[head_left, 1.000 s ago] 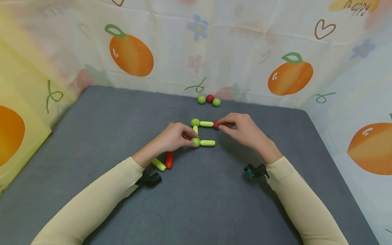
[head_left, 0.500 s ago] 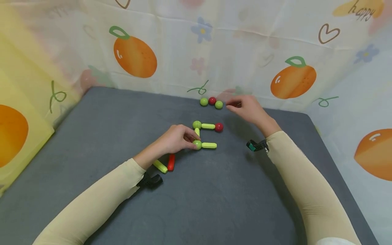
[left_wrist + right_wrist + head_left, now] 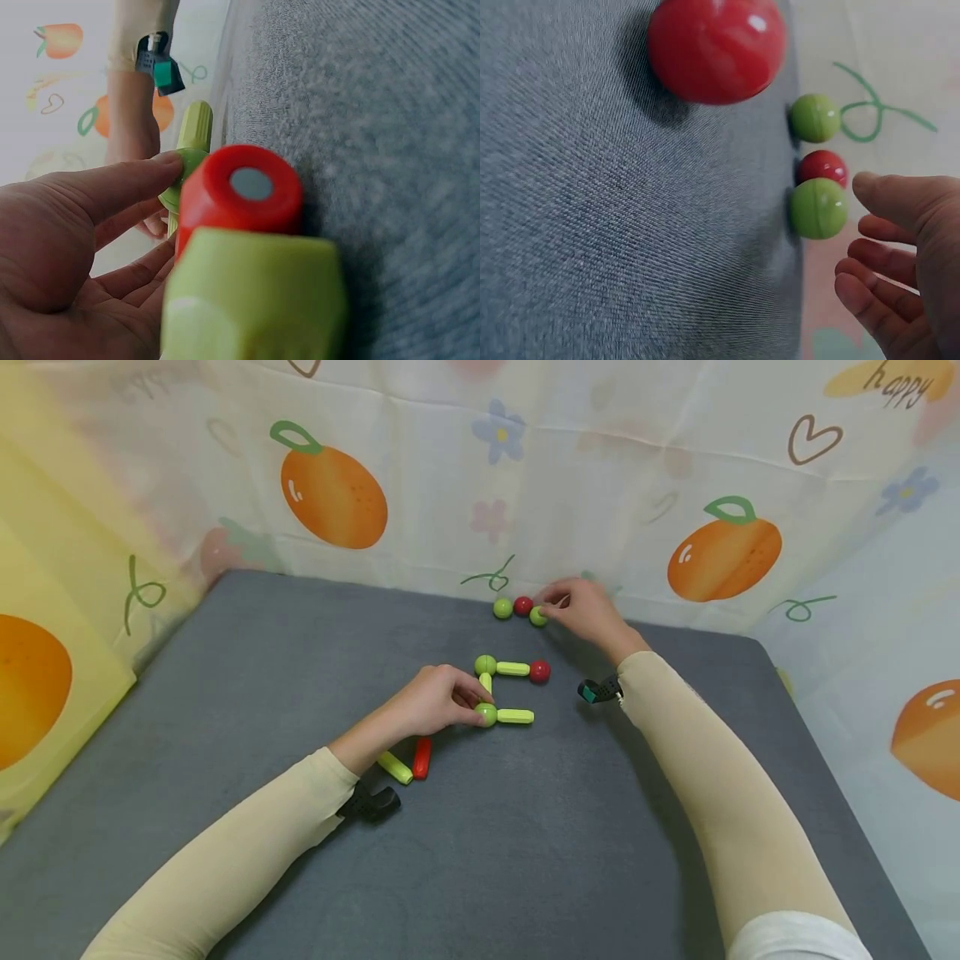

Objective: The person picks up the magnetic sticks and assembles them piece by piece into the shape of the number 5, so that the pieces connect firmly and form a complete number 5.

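Right grip (image 3: 583,607) beside green ball (image 3: 536,617), near far table edge (image 3: 390,591)

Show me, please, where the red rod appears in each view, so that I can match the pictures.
Head: just below and left of centre, under the left hand in the picture; the red rod lies beside a yellow-green rod.
Left wrist: near the centre, grey-tipped end showing, partly behind the blurred yellow-green rod.
Right wrist: not in it.
Shared landmark: the grey tabletop.
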Tool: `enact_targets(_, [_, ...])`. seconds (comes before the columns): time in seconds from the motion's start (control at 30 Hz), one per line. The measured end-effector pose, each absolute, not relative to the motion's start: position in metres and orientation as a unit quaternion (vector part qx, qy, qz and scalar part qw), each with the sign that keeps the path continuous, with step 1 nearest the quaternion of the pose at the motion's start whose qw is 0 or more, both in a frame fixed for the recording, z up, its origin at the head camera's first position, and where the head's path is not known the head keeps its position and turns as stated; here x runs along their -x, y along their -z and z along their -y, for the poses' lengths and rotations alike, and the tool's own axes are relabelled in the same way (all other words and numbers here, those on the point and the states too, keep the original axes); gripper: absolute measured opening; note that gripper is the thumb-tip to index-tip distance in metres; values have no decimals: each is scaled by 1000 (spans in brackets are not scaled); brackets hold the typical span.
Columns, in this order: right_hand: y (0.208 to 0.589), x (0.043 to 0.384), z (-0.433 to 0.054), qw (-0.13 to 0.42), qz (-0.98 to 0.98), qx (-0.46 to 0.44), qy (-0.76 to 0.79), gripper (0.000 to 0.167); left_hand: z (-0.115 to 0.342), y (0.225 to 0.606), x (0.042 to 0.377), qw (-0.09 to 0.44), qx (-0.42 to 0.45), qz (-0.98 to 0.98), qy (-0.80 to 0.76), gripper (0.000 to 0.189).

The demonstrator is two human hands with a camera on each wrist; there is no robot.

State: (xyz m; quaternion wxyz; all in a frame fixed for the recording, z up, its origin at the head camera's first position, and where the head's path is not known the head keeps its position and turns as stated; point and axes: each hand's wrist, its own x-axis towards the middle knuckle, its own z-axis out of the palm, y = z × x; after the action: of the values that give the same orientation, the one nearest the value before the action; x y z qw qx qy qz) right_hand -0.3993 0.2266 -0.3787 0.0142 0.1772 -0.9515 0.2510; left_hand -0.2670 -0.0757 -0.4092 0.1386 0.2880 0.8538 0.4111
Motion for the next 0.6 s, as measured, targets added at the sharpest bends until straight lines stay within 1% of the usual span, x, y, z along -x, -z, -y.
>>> enact_targets(0.23, [388,410,-223,8,952,-173,-253,25,76,409,267,138,-289,-852,-414,22])
enact_targets(0.6, [398,408,-232,11,939,-190,-285,26,76,410,268,141,-281,-854,-415,22])
